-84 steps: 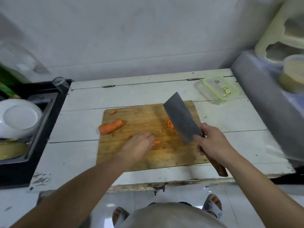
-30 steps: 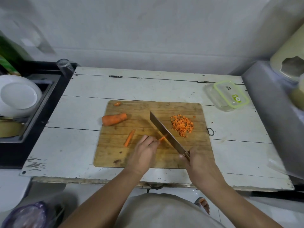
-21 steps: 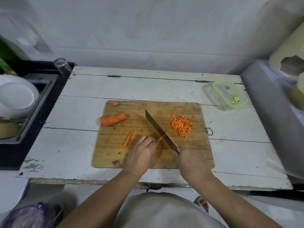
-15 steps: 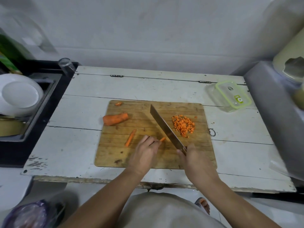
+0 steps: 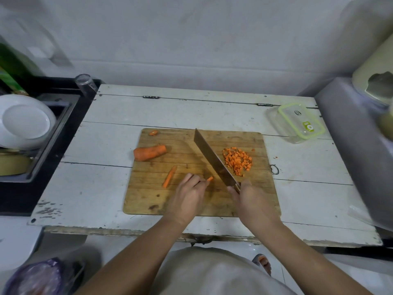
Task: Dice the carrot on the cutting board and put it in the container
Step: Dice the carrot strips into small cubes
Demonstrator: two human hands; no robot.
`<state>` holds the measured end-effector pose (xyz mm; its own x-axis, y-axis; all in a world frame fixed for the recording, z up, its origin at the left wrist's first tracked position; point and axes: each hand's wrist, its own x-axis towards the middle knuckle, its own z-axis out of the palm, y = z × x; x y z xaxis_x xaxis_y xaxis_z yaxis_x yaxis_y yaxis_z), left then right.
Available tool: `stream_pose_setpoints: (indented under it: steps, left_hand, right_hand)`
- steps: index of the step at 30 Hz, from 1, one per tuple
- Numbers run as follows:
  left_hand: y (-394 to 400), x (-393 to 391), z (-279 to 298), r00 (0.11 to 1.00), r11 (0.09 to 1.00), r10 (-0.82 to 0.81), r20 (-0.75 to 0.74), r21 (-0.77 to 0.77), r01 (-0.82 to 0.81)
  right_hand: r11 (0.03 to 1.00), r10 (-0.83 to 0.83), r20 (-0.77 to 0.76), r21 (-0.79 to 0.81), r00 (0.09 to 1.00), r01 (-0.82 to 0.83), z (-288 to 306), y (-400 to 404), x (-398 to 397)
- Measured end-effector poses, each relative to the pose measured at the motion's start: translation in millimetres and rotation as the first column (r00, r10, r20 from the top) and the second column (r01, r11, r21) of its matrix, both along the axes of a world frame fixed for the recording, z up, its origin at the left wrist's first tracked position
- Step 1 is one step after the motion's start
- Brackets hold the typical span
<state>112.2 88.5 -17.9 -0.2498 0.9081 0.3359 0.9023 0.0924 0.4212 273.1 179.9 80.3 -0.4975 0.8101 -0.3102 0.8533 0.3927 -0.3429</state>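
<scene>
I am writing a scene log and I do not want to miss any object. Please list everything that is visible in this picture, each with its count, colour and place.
cutting board: 1, brown wood, middle of the table
table: 1, worn white
carrot chunk: 1, orange, board's left part
carrot end slice: 1, orange, board's far left corner
carrot stick: 1, orange, lying loose left of the left hand
short carrot strip: 1, orange, at the left fingertips
diced carrot: 1 pile, orange, right of the blade
cleaver: 1, grey blade, slanting across the board
container: 1, clear with green-rimmed lid, table's far right
glass: 1, clear, far left
white plate: 1, in the dark sink
left hand: holds the strip
right hand: grips the cleaver
</scene>
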Motion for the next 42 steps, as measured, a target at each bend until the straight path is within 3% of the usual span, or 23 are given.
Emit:
stream_pose_setpoints:
  steps: [3,9,14,19,25,30,35,42]
  left_hand:
    - [0,1,0,1.000,1.000,0.017,0.007,0.002,-0.017]
    - [0,1,-5,0.999,0.999,0.041,0.031,-0.020,-0.041]
    - [-1,1,-4,0.999,0.999,0.033,0.024,-0.023,-0.033]
    - [-3,-1,-4,0.999,0.999,0.032,0.017,-0.013,-0.032]
    - [-1,-1,-6,1.000,1.000,0.022,0.006,-0.011,-0.022]
    - [-3,-2,-8,1.000,1.000,0.003,-0.008,-0.004,-0.003]
    - [-16,1,-7,0.999,1.000,-0.021,-0.034,0.009,0.021]
    - [-13,0,-7,0.998,0.998,-0.037,-0.053,0.042,0.040]
  right_hand:
    - [1.000,-0.011,-0.029,-0.023,1.000,0.011,4,-8,18]
    - [0.998,0.057,0.080,0.004,0.995,-0.057,-8,-18,11]
    - [1.000,0.024,0.019,0.002,1.000,-0.024,-9,-6,-14]
    - [1.000,0.002,-0.039,-0.013,0.999,-0.003,-2,-16,11]
    - [0.994,0.063,0.086,0.079,0.994,-0.070,-10,-30,1]
    - [1.000,0.016,0.009,-0.023,1.000,-0.016,-8,-15,-16]
    - [1.000,0.018,-0.024,-0.013,1.000,-0.018,-4,-19,15]
    - [0.999,0.052,0.049,0.000,0.997,-0.052,-9,-20,0]
